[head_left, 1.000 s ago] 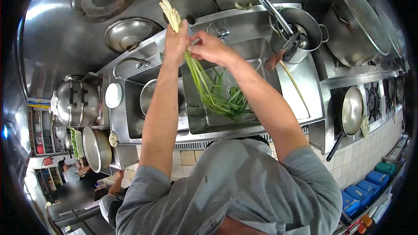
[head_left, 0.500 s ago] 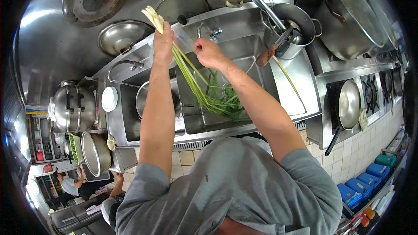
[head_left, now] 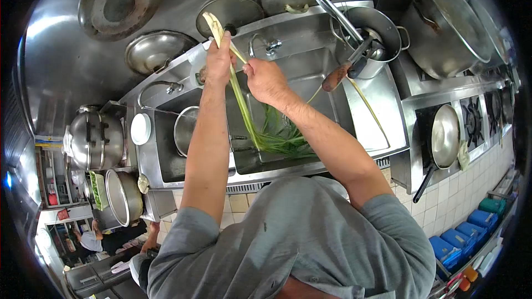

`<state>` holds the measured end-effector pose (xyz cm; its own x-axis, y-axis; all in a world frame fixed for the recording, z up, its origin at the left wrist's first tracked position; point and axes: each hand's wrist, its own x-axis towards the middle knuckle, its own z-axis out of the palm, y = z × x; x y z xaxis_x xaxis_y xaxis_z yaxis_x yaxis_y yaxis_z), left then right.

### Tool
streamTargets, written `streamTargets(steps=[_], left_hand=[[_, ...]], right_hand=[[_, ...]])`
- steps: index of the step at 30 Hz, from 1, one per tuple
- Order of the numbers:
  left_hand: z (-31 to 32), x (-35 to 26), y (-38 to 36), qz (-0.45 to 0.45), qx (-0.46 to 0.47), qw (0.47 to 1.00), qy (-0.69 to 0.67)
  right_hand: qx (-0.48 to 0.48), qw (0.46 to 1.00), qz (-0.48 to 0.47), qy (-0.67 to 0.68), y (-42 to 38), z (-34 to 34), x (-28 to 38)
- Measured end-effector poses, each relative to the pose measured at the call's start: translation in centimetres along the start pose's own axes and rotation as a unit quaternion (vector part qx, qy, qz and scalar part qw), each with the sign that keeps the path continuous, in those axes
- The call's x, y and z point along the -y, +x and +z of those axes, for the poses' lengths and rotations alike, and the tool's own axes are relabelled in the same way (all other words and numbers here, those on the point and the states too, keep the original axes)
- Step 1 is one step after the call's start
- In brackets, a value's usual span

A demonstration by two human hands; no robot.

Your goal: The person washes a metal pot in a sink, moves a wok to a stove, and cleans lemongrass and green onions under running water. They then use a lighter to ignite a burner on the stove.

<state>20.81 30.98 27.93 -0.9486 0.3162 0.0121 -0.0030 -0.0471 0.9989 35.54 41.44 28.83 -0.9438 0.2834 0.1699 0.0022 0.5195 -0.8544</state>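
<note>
A bundle of long green stalks [head_left: 241,102] with pale yellow-white root ends hangs over the steel sink [head_left: 327,77]. My left hand [head_left: 219,58] is wrapped round it just below the pale ends, which stick up above the fist. Close beside it on the right, my right hand [head_left: 265,80] pinches one stalk that slants away from the bundle. The thin green leaves [head_left: 288,143] trail down into the sink's lower part. Behind my hands is a curved faucet [head_left: 271,47].
At the right stand a steel pot [head_left: 388,36] holding long-handled tools and a larger pot [head_left: 443,27]. A frying pan [head_left: 445,135] rests on the stove. A strainer [head_left: 184,131] is in the left basin, beside white plates [head_left: 141,128]. Other people [head_left: 91,239] are at the lower left.
My right hand has moved left beside my left hand and now grips a stalk. My left hand has shifted slightly right and down, and the bundle hangs more upright.
</note>
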Motion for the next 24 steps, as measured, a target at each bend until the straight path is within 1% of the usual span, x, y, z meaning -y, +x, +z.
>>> streamTargets(steps=[1, 2, 4, 6, 7, 8, 9, 10, 11, 13, 15, 16, 17, 18, 19, 20, 21, 22, 23, 24], left_hand=[[0.5, 0.2, -0.1, -0.012, -0.031, 0.999, 0.005], [0.7, 0.3, -0.1, -0.012, -0.028, 1.000, 0.004], [0.7, 0.3, -0.3, -0.060, -0.019, 0.997, -0.034], [-0.2, 0.8, 0.0, -0.103, -0.010, 0.993, -0.054], [-0.5, 1.6, 0.0, -0.103, -0.010, 0.993, -0.055], [-0.8, 2.6, 0.0, -0.081, -0.018, 0.996, 0.020], [-1.0, 3.4, -0.1, -0.058, -0.027, 0.993, 0.095], [-1.0, 4.4, -0.5, -0.023, -0.031, 0.994, 0.101], [-1.3, 5.3, -0.8, -0.023, -0.030, 0.994, 0.101], [-1.5, 7.3, -0.9, 0.014, -0.003, 0.988, 0.152], [-2.9, 10.9, -0.1, 0.004, -0.017, 0.987, 0.158], [-4.9, 13.6, 1.0, 0.034, -0.091, 0.971, 0.217], [-5.8, 15.0, 1.7, 0.062, -0.167, 0.946, 0.272], [-5.7, 13.1, -0.3, -0.022, -0.142, 0.980, 0.137], [-5.5, 12.1, -1.0, -0.022, -0.142, 0.980, 0.138], [-5.5, 11.6, -1.6, -0.039, -0.117, 0.984, 0.131], [-5.5, 11.6, -2.2, -0.058, -0.092, 0.986, 0.123], [-6.3, 12.9, -1.6, -0.025, -0.030, 0.998, 0.050], [-5.9, 12.7, -1.4, -0.026, -0.028, 0.998, 0.049], [-5.7, 12.2, -1.4, -0.031, 0.020, 0.999, 0.024]], right_hand=[[0.007, 1.000, 0.019, 0.007, -0.3, -0.1, -0.2], [0.013, 0.999, 0.037, 0.013, -0.5, -0.3, -0.4], [-0.003, 0.998, 0.051, 0.023, -0.9, 0.4, -2.2], [-0.018, 0.997, 0.064, 0.037, -1.4, -0.2, -2.5], [-0.024, 0.994, 0.070, 0.084, -1.7, -0.8, -2.9], [-0.029, 0.988, 0.075, 0.131, -2.1, -1.7, -2.6], [-0.030, 0.988, 0.074, 0.131, -2.4, -2.4, -2.2], [-0.022, 0.987, 0.077, 0.140, -2.7, -3.1, -1.7], [-0.015, 0.986, 0.081, 0.148, -3.1, -3.8, -1.2], [-0.011, 0.987, 0.072, 0.140, -4.0, -4.7, -0.5], [-0.006, 0.989, 0.064, 0.132, -5.4, -6.0, 1.0], [-0.060, 0.988, 0.023, 0.140, -6.4, -7.2, 2.2], [-0.112, 0.983, -0.020, 0.147, -7.0, -8.6, 3.4], [-0.110, 0.983, -0.020, 0.146, -7.7, -10.3, 4.5], [-0.060, 0.993, -0.032, 0.095, -8.3, -12.1, 5.5], [-0.011, 0.998, -0.042, 0.044, -8.9, -13.0, 5.7], [-0.011, 0.998, -0.037, 0.045, -9.4, -12.9, 5.1], [0.023, 0.997, -0.069, -0.019, -9.8, -12.5, 4.1], [0.058, 0.989, -0.103, -0.084, -10.2, -12.0, 2.8], [0.057, 0.986, -0.127, -0.091, -11.1, -11.0, 0.8]])
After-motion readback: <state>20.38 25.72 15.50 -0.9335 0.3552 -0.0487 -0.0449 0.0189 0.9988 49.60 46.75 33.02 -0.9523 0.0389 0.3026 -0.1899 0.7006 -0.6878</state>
